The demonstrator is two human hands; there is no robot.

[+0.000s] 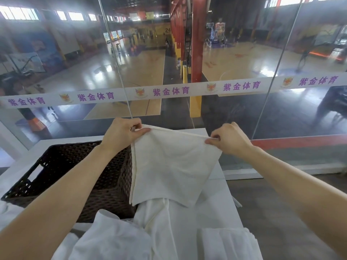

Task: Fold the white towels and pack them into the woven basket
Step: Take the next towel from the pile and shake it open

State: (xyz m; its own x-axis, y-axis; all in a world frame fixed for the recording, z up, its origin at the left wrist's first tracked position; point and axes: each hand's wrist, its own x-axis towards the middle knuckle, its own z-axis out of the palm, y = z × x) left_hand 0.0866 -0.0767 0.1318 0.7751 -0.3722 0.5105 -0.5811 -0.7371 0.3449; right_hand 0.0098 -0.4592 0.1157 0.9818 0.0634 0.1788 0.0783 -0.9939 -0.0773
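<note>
A white table stands against a glass wall overlooking basketball courts. A white towel hangs between the left hand and right hand, each pinching a top corner, beside the woven basket.

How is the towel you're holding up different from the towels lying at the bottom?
The held towel hangs in the air, pinched at its top corners by the left hand and right hand; the towel pile lies low on the table, untouched. The held towel is stretched fairly flat; the towel pile is crumpled. Both are white cloth.
</note>
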